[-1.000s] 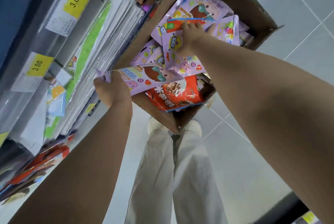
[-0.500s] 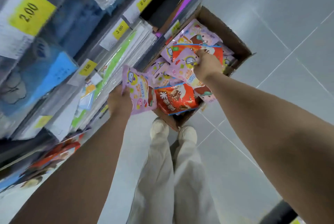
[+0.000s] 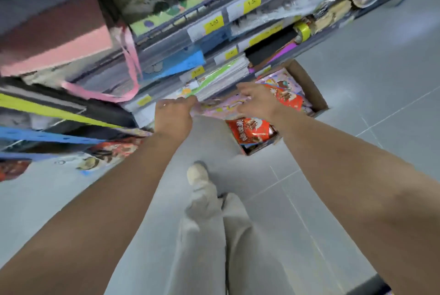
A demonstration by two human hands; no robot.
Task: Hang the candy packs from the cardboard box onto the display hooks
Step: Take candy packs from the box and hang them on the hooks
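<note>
The cardboard box (image 3: 312, 87) stands on the floor against the shelf foot, filled with pink and red candy packs. A bunch of pink candy packs (image 3: 217, 107) is stretched between my two hands just above the box's near end. My left hand (image 3: 172, 117) is closed on the left edge of the bunch. On the right edge my right hand (image 3: 259, 100) curls its fingers round the packs. One red pack (image 3: 250, 130) lies at the box's near end, another red pack (image 3: 287, 97) beyond my right hand. The view is blurred and I cannot make out any display hooks.
Shelves (image 3: 190, 32) with yellow price tags (image 3: 213, 24) fill the left and top, packed with stationery, pink bags (image 3: 57, 39) and coloured sheets. The grey tiled floor (image 3: 369, 80) extends to the right. My legs and a shoe (image 3: 197, 174) are below the hands.
The view has swung upward along the shelves. Both hands have risen out of the box and come together, so the pink packs now sit in one bunch between them.
</note>
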